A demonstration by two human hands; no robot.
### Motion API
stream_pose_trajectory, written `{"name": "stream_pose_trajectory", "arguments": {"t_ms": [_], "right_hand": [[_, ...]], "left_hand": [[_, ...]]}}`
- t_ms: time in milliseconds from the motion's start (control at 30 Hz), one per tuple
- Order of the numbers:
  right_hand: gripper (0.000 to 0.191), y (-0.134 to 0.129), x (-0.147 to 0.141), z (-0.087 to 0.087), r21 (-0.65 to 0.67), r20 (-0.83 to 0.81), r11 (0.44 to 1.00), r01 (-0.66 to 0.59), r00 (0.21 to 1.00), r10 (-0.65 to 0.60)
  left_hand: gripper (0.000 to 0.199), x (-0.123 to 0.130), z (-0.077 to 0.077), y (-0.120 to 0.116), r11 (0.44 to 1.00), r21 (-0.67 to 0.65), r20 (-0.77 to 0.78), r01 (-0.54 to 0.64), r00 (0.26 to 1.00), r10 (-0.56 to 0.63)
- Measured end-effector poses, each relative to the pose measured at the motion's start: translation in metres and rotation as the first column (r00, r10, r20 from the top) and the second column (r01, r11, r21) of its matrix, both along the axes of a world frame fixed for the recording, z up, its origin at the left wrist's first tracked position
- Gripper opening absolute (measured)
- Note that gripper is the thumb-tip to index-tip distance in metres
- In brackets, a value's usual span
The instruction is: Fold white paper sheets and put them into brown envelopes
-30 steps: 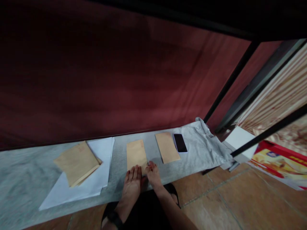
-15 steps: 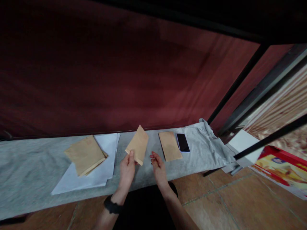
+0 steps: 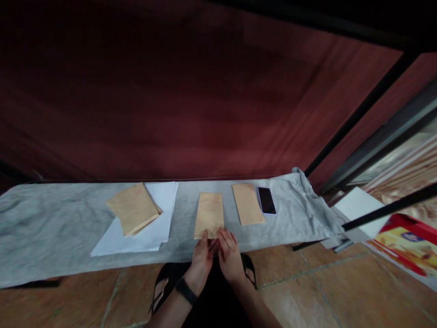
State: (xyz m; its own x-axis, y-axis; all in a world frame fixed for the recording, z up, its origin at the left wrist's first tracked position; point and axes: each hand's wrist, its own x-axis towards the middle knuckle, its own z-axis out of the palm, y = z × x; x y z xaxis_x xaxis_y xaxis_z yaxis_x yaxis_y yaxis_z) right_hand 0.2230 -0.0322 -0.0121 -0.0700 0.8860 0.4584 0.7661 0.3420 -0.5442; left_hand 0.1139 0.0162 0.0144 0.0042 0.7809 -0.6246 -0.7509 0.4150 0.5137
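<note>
"In the middle of the cloth-covered counter (image 3: 58, 228), what's under the hands?"

"A brown envelope (image 3: 209, 212), lying lengthwise, with its short near edge toward the person."

"And the left hand (image 3: 202, 256)?"

"That's the one with the dark wristband (image 3: 186, 291). Its thumb is on top of the near edge and the other fingers curl beneath, so it has the envelope pinched."

"The right hand (image 3: 230, 257) too?"

"Its fingers are bent together at the near right corner, touching the paper. Whether they grip it or only press, I can't tell."

"What's to the right?"

"A second envelope (image 3: 248, 203), slightly turned, and just beside it a phone (image 3: 266, 200) with a dark screen."

"And left?"

"A small pile of envelopes (image 3: 134, 209), set askew, partly on some white sheets (image 3: 136, 239). They're well apart from the hands."

"Anything beyond the counter's right end?"

"A red and yellow box (image 3: 408, 241), low down."
</note>
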Motion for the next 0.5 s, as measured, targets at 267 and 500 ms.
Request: {"name": "stream_pose_trajectory", "arguments": {"t_ms": [267,500], "right_hand": [[0.059,-0.003,0.009,-0.006,-0.027,0.168,0.995,-0.093,0.981,0.096],[0.059,0.004,0.012,-0.003,-0.026,0.173,0.99,-0.135,0.975,0.138]], "left_hand": [[0.011,0.003,-0.003,0.001,1.0,-0.012,-0.017,0.01,1.0,-0.01],[0.016,-0.019,-0.004,0.002,0.985,-0.057,-0.191,0.164,0.966,-0.172]]}}
